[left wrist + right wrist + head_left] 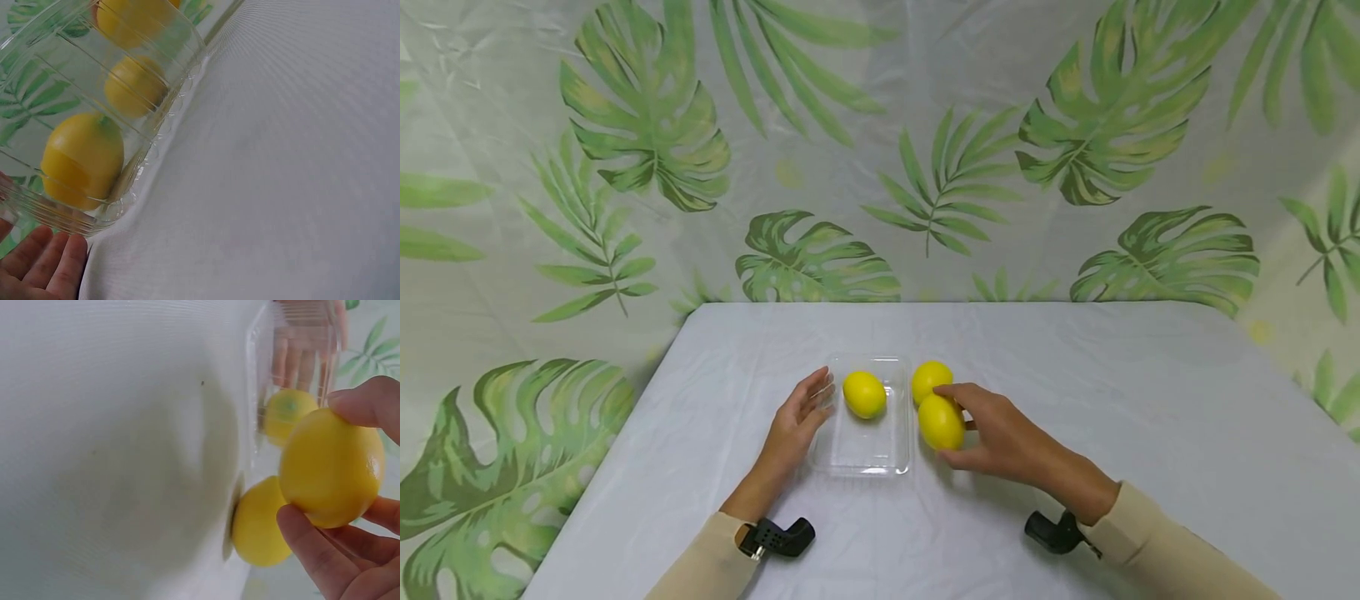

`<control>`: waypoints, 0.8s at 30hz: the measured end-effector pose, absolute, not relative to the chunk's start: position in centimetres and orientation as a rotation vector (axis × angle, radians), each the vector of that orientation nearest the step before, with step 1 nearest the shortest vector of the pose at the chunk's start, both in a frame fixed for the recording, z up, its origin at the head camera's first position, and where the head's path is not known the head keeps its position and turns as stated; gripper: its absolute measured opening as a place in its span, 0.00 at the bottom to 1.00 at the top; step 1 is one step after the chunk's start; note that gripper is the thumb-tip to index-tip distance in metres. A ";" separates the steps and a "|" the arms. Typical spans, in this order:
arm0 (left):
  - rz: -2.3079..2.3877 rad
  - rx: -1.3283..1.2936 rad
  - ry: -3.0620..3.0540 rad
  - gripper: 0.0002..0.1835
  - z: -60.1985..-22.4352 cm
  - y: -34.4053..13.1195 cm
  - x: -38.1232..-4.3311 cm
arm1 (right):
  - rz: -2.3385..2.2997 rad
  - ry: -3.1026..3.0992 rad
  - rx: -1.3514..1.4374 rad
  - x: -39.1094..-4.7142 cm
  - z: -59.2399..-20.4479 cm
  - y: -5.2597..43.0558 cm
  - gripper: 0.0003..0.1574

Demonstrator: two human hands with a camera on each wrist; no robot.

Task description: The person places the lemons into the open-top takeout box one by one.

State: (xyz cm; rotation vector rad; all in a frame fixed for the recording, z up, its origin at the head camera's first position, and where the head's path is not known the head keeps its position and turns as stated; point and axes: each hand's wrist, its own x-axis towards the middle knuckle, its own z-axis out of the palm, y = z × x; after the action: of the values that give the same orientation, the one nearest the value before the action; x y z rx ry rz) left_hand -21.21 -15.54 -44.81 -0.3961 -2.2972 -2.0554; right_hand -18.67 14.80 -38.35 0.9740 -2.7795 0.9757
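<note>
A clear plastic container (857, 454) stands on the table with one yellow lemon (864, 395) inside it, toward the back. My left hand (797, 421) rests against the container's left side, its fingers fairly straight; the left wrist view shows those fingertips (72, 262) at the container's wall. My right hand (1000, 433) grips a second lemon (331, 467) between thumb and fingers, raised above the cloth just right of the container. Behind the held lemon, a third lemon (932, 380) lies on the table close to the container's right wall, partly covered by it in the head view.
A white cloth (1075, 358) covers the table. Behind it hangs a backdrop (940, 183) printed with green leaves, meeting the table's far edge. Each wrist wears a black camera, one on the left (786, 537) and one on the right (1054, 532).
</note>
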 end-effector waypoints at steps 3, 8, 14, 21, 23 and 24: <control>-2.049 -0.394 -2.302 0.29 -44.8 -15.5 -21.2 | 0.988 -2.768 0.972 -18.7 -38.2 14.8 0.45; -2.036 -0.385 -2.305 0.29 -44.8 -15.4 -21.2 | 0.985 -2.748 0.971 -18.6 -38.0 14.8 0.45; -2.029 -0.385 -2.318 0.29 -44.8 -15.4 -21.2 | 0.999 -2.700 1.011 -18.7 -37.7 14.5 0.45; -2.027 -0.383 -2.329 0.28 -44.8 -15.4 -21.2 | 0.984 -2.659 1.034 -18.8 -37.3 13.9 0.46; -2.030 -0.384 -2.325 0.28 -44.8 -15.4 -21.2 | 0.988 -2.653 1.040 -18.8 -37.3 13.7 0.45; -2.034 -0.384 -2.321 0.28 -44.9 -15.4 -21.2 | 0.992 -2.650 1.047 -18.9 -37.3 13.6 0.45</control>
State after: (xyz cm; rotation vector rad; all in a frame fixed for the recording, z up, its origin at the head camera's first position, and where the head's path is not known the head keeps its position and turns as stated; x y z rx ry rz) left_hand -21.18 -15.40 -44.86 -0.3842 -2.3208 -2.0340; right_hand -18.88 13.56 -37.26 1.0466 -2.6496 0.9916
